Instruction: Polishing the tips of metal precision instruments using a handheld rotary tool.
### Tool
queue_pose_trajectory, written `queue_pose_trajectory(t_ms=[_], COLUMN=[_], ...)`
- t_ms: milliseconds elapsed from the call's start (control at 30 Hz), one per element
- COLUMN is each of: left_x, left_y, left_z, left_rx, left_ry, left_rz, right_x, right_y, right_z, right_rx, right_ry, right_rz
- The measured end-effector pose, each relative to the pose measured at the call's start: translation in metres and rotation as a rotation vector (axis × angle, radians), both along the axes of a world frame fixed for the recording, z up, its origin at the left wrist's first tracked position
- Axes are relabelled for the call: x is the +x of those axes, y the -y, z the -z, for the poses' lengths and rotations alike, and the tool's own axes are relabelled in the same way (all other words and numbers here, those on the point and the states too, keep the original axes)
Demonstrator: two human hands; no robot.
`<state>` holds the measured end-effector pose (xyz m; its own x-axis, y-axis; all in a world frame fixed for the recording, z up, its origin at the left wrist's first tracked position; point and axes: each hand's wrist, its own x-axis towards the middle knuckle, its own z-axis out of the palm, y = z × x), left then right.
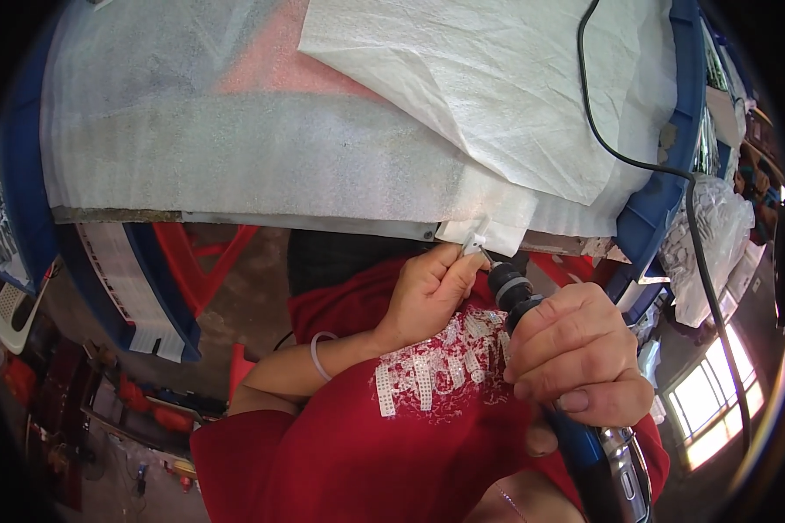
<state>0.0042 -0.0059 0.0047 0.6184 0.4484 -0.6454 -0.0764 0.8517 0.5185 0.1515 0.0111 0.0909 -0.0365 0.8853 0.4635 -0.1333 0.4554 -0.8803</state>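
Down at the left of my view, a white plastic fan guard (pixel 4 305) and a blue-edged panel (pixel 161 296) sit below the table edge, with red plastic frame legs (pixel 205 261) beside them. Above, the worktable (pixel 235 218) is covered with thin white foam sheeting (pixel 235 148), and a crumpled white paper sheet (pixel 497 87) hangs over its front rim. My left hand (pixel 427 292), a pale band on its wrist, comes up over my red shirt (pixel 366 453); its thumb and fingertips (pixel 462 261) are pressed together, pinching a small white plastic piece (pixel 473 241) just under the table rim. To the right and slightly lower, my right hand (pixel 576 353) is wrapped tight around a blue and black handheld rotary tool (pixel 602 453), whose long axis runs up and leftward, its dark collet and thin bit (pixel 488 260) touching or nearly touching the white piece. A black cable (pixel 672 174) curves away along the right, past a clear plastic bag (pixel 715 235).
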Motion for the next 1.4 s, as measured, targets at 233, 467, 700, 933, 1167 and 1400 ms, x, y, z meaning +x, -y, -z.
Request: queue_pose_trajectory(t_ms=[233,467,700,933,1167,1400], left_x=[0.000,0.000,-0.001,-0.001,0.000,-0.001], left_y=[0.001,0.001,0.002,0.002,0.005,0.001], left_z=[-0.001,-0.001,0.001,0.002,0.005,-0.001], left_rx=[-0.013,-0.019,0.011,0.018,-0.001,-0.006], left_ry=[-0.018,0.033,0.068,0.041,0.027,0.049], left_rz=[0.000,-0.013,-0.017,-0.024,-0.008,-0.031], right_x=[-0.001,-0.001,-0.003,-0.004,-0.006,-0.005], right_y=[0.001,0.005,0.004,0.000,-0.005,0.002], right_z=[-0.001,-0.004,-0.005,-0.005,0.000,-0.003], right_rx=[0.027,0.026,0.024,0.002,0.023,0.042], right_ry=[-0.001,0.021,0.016,0.027,-0.002,0.002], right_rz=[0.016,0.035,0.011,-0.020,0.000,0.053])
